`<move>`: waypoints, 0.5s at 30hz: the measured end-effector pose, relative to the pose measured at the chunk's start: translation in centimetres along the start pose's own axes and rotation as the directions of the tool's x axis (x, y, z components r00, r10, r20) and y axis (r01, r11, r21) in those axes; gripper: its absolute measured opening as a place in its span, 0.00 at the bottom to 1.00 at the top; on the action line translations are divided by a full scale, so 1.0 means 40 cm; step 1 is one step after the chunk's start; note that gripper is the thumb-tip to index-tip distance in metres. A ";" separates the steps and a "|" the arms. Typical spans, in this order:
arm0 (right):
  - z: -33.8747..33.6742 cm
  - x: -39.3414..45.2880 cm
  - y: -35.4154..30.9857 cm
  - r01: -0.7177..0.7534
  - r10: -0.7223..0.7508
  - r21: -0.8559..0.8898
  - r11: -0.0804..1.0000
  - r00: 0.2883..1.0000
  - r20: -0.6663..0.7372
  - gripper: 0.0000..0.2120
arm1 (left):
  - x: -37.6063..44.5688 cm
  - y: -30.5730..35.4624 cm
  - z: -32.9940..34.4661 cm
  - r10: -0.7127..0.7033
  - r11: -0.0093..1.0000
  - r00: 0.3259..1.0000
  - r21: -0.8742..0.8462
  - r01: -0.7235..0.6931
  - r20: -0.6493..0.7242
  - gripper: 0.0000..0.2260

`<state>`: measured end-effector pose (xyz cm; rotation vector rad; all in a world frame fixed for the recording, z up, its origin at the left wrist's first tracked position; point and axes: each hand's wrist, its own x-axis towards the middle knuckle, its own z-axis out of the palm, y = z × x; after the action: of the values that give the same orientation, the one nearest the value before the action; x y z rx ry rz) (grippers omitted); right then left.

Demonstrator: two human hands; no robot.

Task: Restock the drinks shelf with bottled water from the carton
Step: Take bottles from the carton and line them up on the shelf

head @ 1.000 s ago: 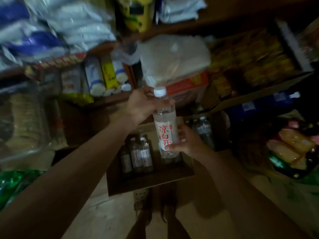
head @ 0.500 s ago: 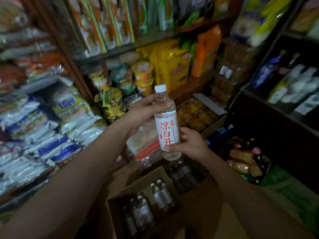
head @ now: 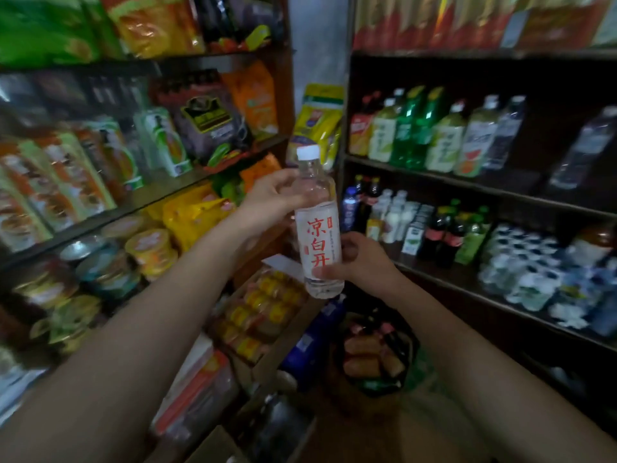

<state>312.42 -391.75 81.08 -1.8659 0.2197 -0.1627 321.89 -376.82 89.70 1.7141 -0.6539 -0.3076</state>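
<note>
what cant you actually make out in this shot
- Carton, head view: cut off by the bottom edge, so the bottles left inside cannot be counted.
- Water bottle: its back is covered by the left hand and right hand.
- Small print beside the bottle's red characters: too small to read.
- Labels on the drinks shelf: blurred.
- Free space on that shelf: too dark to judge.
</note>
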 end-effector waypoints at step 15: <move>-0.865 -0.089 0.210 -0.069 0.045 -0.026 0.997 0.846 -0.532 0.28 | 0.406 0.275 0.853 0.226 0.974 0.881 -0.119 -0.194 0.416 0.13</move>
<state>300.67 -425.46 83.45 -1.8199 0.6661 -0.6436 313.95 -415.14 94.00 1.4954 -1.1298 -0.5557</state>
